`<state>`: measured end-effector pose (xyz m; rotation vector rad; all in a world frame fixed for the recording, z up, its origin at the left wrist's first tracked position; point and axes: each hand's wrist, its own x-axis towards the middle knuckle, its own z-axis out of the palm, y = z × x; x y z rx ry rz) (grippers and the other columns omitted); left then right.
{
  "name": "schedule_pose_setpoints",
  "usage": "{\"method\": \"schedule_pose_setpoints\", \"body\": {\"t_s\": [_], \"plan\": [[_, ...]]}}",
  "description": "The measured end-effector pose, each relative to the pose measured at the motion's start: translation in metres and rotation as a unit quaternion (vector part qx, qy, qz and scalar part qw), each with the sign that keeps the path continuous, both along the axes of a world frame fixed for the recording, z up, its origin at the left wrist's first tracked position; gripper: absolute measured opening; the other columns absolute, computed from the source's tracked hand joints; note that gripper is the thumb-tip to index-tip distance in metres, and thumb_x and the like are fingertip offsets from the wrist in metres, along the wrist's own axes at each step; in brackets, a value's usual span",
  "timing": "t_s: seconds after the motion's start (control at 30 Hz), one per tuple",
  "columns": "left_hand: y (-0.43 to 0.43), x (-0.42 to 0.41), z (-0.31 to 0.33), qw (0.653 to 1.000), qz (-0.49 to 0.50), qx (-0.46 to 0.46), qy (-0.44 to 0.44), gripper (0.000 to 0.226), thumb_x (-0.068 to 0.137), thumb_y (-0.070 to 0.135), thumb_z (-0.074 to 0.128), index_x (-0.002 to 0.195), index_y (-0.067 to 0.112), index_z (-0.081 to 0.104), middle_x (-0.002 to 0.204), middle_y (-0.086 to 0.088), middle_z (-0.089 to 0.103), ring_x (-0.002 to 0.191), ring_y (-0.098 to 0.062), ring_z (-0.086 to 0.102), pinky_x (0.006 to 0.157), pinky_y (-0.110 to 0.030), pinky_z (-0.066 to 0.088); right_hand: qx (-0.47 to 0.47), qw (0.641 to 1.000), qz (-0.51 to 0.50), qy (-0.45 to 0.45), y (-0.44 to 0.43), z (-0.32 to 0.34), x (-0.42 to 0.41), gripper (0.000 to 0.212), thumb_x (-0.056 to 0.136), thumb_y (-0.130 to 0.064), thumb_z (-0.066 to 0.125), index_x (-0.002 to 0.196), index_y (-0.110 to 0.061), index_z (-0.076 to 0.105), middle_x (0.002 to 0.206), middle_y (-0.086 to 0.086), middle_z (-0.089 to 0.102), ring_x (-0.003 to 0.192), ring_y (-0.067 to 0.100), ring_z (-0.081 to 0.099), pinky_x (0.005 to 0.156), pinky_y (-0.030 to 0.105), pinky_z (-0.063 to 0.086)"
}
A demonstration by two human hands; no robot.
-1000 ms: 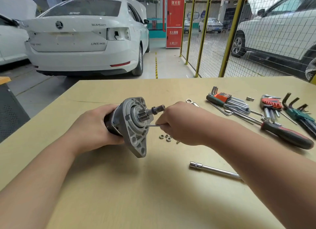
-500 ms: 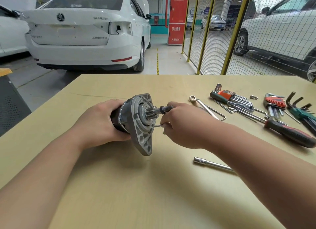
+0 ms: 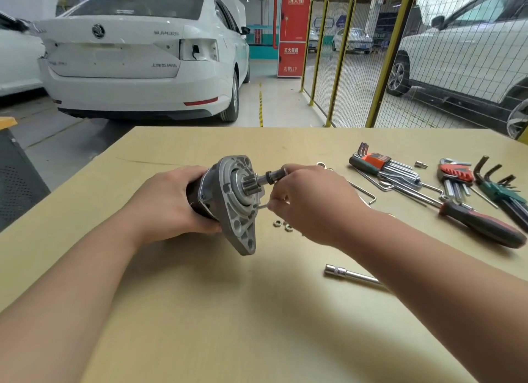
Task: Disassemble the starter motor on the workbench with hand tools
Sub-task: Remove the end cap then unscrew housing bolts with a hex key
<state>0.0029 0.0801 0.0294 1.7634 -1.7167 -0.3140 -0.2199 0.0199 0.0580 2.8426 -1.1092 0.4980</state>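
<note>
Right fingertips (image 3: 273, 205): lifted slightly since half a second ago, pinched together on a thin metal rod (image 3: 262, 207) whose far end meets the flange face.
Right hand (image 3: 311, 202): curled, one upper finger against the tip of the shaft (image 3: 271, 177), as before.
Nuts (image 3: 281, 224): small ones lying just below that hand (covered by it half a second ago, now showing).
Left hand (image 3: 168, 202): fingers wrapped round the dark body, unchanged.
Starter motor (image 3: 234, 208): held on its side near the middle of the workbench (image 3: 200, 311), flange and pinion (image 3: 251, 186) facing right; whether its lowest ear touches the top I cannot tell.
Extension bar (image 3: 351, 274): beside the right forearm, unmoved.
Screwdriver (image 3: 483, 225): well to the right, near the hex key sets (image 3: 383, 165), same places.
</note>
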Motion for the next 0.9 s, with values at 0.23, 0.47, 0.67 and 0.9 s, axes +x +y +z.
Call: {"method": "schedule_pose_setpoints", "body": {"t_s": [0.23,0.47,0.67,0.9], "plan": [[0.004,0.010,0.008,0.977,-0.085,0.018,0.192,0.056,0.043,0.031,0.094,0.096,0.036,0.074,0.096,0.012,0.075,0.089,0.000,0.068,0.072,-0.009,0.050,-0.124,0.981,0.129,0.078,-0.004,0.057,-0.003,0.020,0.092,-0.028,0.045,0.100,-0.019,0.060,0.101,-0.003,0.050,0.071,0.018,0.048,0.061,0.026,0.035],[0.004,0.011,-0.002,0.959,-0.127,0.050,0.250,0.073,0.053,0.034,0.076,0.123,0.016,0.062,0.125,-0.005,0.066,0.120,-0.024,0.058,0.107,-0.044,0.041,-0.172,0.933,0.231,0.216,-0.015,0.107,0.019,0.011,0.083,-0.024,0.056,0.083,-0.030,0.066,0.068,-0.015,0.047,0.052,0.000,0.040,0.045,0.017,0.035],[0.000,0.016,0.001,0.957,-0.128,0.083,0.248,0.071,0.049,0.041,0.074,0.118,0.025,0.064,0.124,-0.001,0.066,0.119,-0.019,0.057,0.103,-0.031,0.043,-0.197,0.926,0.221,0.235,-0.025,0.108,0.035,0.010,0.078,-0.029,0.055,0.075,-0.033,0.063,0.055,-0.019,0.043,0.047,-0.003,0.038,0.038,0.019,0.026],[0.008,0.001,0.000,0.981,-0.049,-0.002,0.188,0.056,0.058,0.047,0.075,0.109,0.059,0.055,0.107,0.033,0.065,0.098,0.013,0.059,0.069,-0.007,0.048,-0.113,0.937,0.196,0.265,-0.021,0.115,0.029,0.017,0.088,-0.025,0.050,0.086,-0.029,0.066,0.085,-0.008,0.065,0.076,0.017,0.060,0.066,0.036,0.052]]}}
